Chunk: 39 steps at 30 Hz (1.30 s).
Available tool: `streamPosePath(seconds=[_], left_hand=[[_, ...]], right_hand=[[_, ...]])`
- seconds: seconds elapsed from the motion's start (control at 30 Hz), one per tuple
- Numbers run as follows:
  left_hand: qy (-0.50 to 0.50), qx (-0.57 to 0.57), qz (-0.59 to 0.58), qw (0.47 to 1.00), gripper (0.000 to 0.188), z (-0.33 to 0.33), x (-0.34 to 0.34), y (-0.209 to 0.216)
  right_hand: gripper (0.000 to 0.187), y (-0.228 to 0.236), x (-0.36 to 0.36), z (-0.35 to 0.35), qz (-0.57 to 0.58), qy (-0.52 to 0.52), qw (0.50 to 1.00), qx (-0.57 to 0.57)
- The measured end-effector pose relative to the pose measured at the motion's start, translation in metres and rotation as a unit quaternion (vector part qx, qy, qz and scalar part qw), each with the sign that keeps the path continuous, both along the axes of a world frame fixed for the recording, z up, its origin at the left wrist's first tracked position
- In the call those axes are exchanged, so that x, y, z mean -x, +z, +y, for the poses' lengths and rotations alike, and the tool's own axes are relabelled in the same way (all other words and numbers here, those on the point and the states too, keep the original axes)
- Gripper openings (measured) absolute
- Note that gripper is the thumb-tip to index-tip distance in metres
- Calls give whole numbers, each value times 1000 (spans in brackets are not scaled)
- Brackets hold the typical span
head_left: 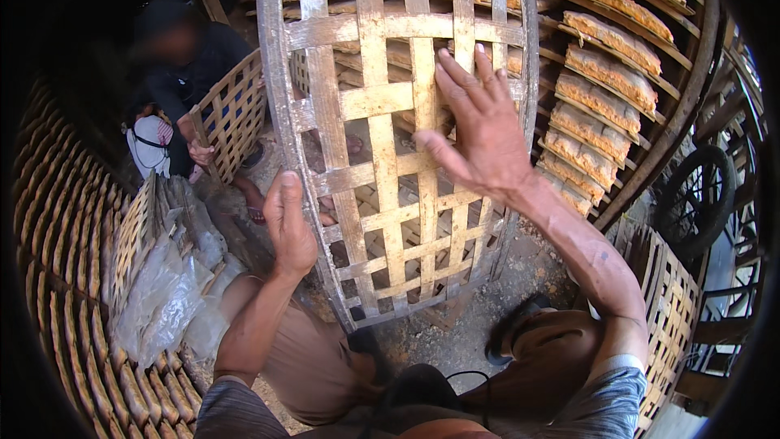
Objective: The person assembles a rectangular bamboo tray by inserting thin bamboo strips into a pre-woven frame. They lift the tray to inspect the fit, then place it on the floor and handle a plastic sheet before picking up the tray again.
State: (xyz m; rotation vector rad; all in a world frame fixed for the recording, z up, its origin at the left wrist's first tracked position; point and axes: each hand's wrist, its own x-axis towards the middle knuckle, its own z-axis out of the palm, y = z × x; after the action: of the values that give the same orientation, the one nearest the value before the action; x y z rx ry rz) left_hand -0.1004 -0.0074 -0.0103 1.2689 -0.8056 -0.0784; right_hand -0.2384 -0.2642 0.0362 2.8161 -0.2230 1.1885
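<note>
"Tray, tilted up between your knees: why is that woven bamboo tray (pixel 386 102) held so steeply?"

"I'd judge it's so I can have an edge and the face within reach at once. My left fingers (pixel 288 187) stand along its left rail, tips pointing up. My right fingers (pixel 459 81) lie across the lattice, probably to steady it from the front."

"Are you gripping it?"

"Not on the right: those fingers are spread wide, thumb apart, laid on the strips with nothing closed between them. On the left I can't tell. One side of the hand shows against the rail, and whatever curls behind is hidden."

"So where does the tray lie from them?"

"Straight in front of me, its left rail just beside the left fingers, its upper right part under the right ones. Most of the weave runs below and between the two. Whether its lower edge rests on the floor (pixel 422 337), I can't make out."

"And around you?"

"A person (pixel 219 45) beyond my left side holds a smaller woven panel (pixel 231 118). Crumpled plastic sheeting (pixel 166 301) lies nearer me. Orange-brown slabs (pixel 609 81) sit on tiered slats at the right, spaced apart, perhaps to let air through."
</note>
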Motion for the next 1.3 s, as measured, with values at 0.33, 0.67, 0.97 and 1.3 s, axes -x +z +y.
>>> streamPosePath(seconds=[0.33, 0.67, 0.97, 1.3], left_hand=[[-22, -19, -5, 1000, 42, -3, 10, -1], [-45, -45, -25, 998, 41, -4, 9, 2], [-44, -58, 15, 997, 42, 2, -1, 6], [56, 44, 41, 997, 29, 9, -22, 7]], right_hand=[[103, -9, -5, 16, 20, -63, 998, 11], [87, -27, -1, 36, -23, 68, 996, 57], [62, -4, 3, 21, -142, 107, 969, 172], [60, -10, 45, -64, -37, 105, 794, -598]])
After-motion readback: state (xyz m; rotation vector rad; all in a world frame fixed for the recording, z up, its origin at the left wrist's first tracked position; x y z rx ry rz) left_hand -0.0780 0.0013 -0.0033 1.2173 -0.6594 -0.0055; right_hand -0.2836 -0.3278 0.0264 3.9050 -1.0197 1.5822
